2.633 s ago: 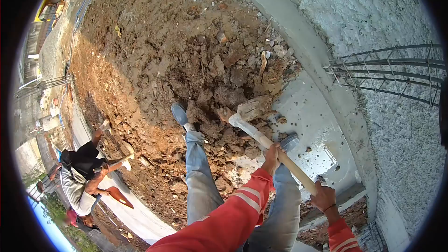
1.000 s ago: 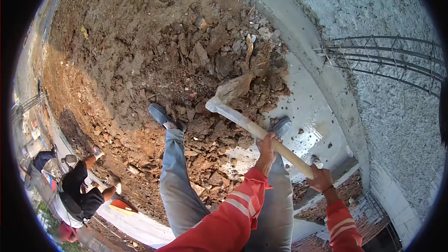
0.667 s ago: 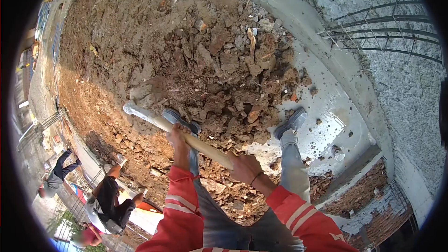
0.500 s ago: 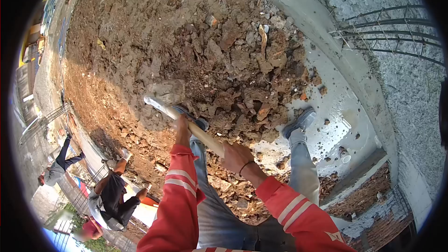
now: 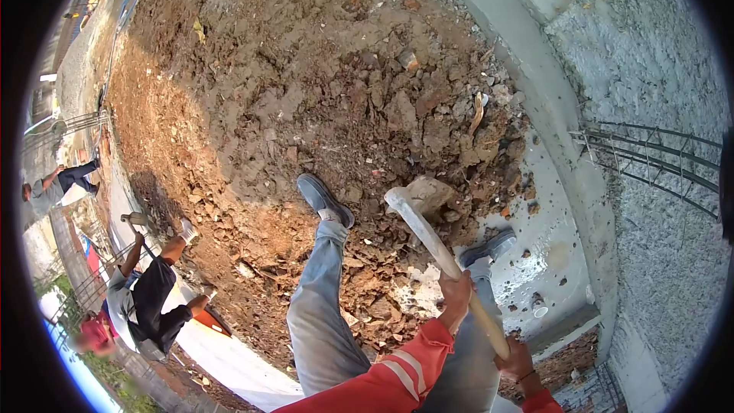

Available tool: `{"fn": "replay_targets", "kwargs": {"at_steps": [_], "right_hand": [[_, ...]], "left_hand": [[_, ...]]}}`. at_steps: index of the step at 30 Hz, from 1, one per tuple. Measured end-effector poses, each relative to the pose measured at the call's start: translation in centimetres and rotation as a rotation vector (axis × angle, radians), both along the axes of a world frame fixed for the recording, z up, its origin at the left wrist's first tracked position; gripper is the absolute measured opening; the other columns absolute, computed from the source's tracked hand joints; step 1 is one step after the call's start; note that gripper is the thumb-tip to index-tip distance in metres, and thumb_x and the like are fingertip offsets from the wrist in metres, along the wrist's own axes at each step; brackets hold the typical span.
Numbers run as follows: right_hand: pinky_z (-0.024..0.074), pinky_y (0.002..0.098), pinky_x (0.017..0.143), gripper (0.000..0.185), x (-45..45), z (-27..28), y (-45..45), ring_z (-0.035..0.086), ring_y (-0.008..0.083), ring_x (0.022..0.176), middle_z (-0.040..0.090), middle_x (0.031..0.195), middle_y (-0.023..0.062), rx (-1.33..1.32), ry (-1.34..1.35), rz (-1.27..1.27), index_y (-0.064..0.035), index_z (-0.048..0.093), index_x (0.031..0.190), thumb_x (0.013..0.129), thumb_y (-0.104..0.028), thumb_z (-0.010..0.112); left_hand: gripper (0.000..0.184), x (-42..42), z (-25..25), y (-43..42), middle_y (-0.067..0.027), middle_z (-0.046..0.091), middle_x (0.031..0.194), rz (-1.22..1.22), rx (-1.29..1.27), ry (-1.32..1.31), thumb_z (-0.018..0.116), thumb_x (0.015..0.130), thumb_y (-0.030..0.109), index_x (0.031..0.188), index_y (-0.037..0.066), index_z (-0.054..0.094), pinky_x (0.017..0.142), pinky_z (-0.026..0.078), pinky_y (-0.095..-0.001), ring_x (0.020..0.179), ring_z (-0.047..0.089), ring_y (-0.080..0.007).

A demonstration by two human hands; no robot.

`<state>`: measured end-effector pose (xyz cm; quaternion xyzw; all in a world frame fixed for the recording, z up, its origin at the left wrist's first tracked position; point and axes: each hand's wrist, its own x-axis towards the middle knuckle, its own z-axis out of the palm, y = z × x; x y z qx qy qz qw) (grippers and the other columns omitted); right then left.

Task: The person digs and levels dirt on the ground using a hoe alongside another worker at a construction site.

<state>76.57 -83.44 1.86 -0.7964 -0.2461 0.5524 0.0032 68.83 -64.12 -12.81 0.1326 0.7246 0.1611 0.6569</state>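
My left hand (image 5: 456, 295) is wrapped around the pale wooden handle of a hoe (image 5: 428, 241), partway along its length. Near the handle's butt end, my right hand (image 5: 517, 361) grips it too, with a dark band at that wrist. The hoe's wide, soil-caked head lies over the broken, clumpy earth (image 5: 367, 130), between my two feet. Whether its edge is sunk in the soil I cannot tell. Red sleeves with pale stripes cover my arms.
A wet concrete strip (image 5: 558, 252) and rough wall (image 5: 650, 69) run along the right, where steel rebar (image 5: 650, 157) sticks out. At the left a co-worker (image 5: 145, 298) holds a long-handled tool (image 5: 136, 219); another person (image 5: 61, 187) stands farther off. Lumps and rubble cover the ground.
Both hands and the hoe have moved right and toward me. The hoe head now lies right of my left foot instead of left of it. My view has shifted too.
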Motion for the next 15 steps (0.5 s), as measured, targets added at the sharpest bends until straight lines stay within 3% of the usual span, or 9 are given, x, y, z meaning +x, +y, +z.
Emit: {"fn": "replay_targets", "kwargs": {"at_steps": [2,4,5,7,10,11,12,13,15], "right_hand": [[0.0525,0.0521,0.061,0.035,0.2,-1.6,0.7,0.064,0.0443,0.066,0.063,0.066,0.0215,0.037,-0.045,0.051,-0.0057,0.055,0.094,0.069,-0.023,0.071],[0.0523,0.0527,0.062,0.037,0.2,-3.1,6.3,0.065,0.0441,0.067,0.064,0.067,0.0210,0.096,0.029,0.109,-0.0062,0.055,0.098,0.070,-0.024,0.072],[0.0535,0.0513,0.063,0.040,-0.2,-4.8,9.3,0.065,0.0437,0.068,0.064,0.069,0.0212,0.126,0.064,0.139,-0.0050,0.055,0.101,0.071,-0.024,0.074],[0.0549,0.0491,0.064,0.047,-0.9,-8.3,17.1,0.066,0.0418,0.067,0.066,0.072,0.0209,0.213,0.056,0.206,-0.0037,0.055,0.109,0.072,-0.023,0.076],[0.0553,0.0478,0.061,0.055,-1.0,-13.3,29.5,0.068,0.0371,0.064,0.066,0.068,0.0199,0.414,-0.069,0.336,-0.0010,0.048,0.118,0.072,-0.017,0.075],[0.0547,0.0480,0.058,0.048,-0.6,-13.4,33.8,0.068,0.0358,0.062,0.066,0.069,0.0203,0.398,-0.092,0.346,0.0011,0.049,0.114,0.074,-0.011,0.072],[0.0543,0.0465,0.061,0.046,-0.8,-15.6,36.0,0.068,0.0350,0.064,0.066,0.071,0.0219,0.563,-0.261,0.365,0.0033,0.051,0.115,0.075,-0.007,0.069],[0.0530,0.0414,0.060,0.027,0.3,-15.1,38.2,0.069,0.0338,0.066,0.067,0.071,0.0206,0.627,-0.317,0.321,0.0063,0.057,0.105,0.080,-0.003,0.061],[0.0532,0.0419,0.061,0.027,2.4,-16.2,37.3,0.069,0.0327,0.067,0.068,0.071,0.0200,0.616,-0.323,0.286,0.0063,0.058,0.105,0.080,-0.004,0.061]], "left_hand": [[0.019,0.0,-0.2,2.0,-0.0061,0.051,0.066,0.155,-0.190,-0.138,0.057,0.084,-0.005,0.096,0.004,0.045,0.042,0.044,-0.0308,0.047,0.050,-0.0164],[0.012,-0.7,0.1,7.6,-0.0063,0.047,0.062,0.225,-0.115,-0.183,0.056,0.079,-0.003,0.083,0.003,0.046,0.043,0.042,-0.0329,0.047,0.046,-0.0174],[0.015,-1.1,0.0,11.4,-0.0064,0.046,0.064,0.188,-0.076,-0.114,0.055,0.078,-0.004,0.086,0.002,0.044,0.044,0.042,-0.0327,0.047,0.045,-0.0172],[0.022,-3.0,-1.2,19.2,-0.0061,0.045,0.068,0.224,0.086,-0.233,0.057,0.082,0.000,0.097,0.004,0.041,0.044,0.043,-0.0334,0.050,0.045,-0.0167],[0.016,-3.4,-3.8,31.3,-0.0079,0.051,0.069,0.189,0.433,-0.135,0.057,0.089,0.001,0.098,0.002,0.043,0.042,0.048,-0.0345,0.048,0.050,-0.0193],[0.015,-3.7,-6.6,34.7,-0.0078,0.052,0.069,0.125,0.466,0.026,0.058,0.091,0.006,0.096,0.003,0.045,0.044,0.050,-0.0345,0.049,0.051,-0.0193],[0.015,-2.5,-5.7,36.5,-0.0070,0.051,0.069,0.100,0.370,-0.024,0.058,0.092,0.012,0.095,0.004,0.045,0.046,0.050,-0.0361,0.052,0.052,-0.0199],[0.018,-3.7,-11.4,39.1,-0.0072,0.051,0.069,0.102,0.362,-0.034,0.058,0.092,0.016,0.096,0.003,0.046,0.048,0.051,-0.0375,0.053,0.053,-0.0206],[0.018,-2.2,-17.4,38.1,-0.0067,0.051,0.067,-0.001,0.257,-0.047,0.059,0.092,0.015,0.096,0.004,0.044,0.048,0.051,-0.0363,0.053,0.052,-0.0201]]}}
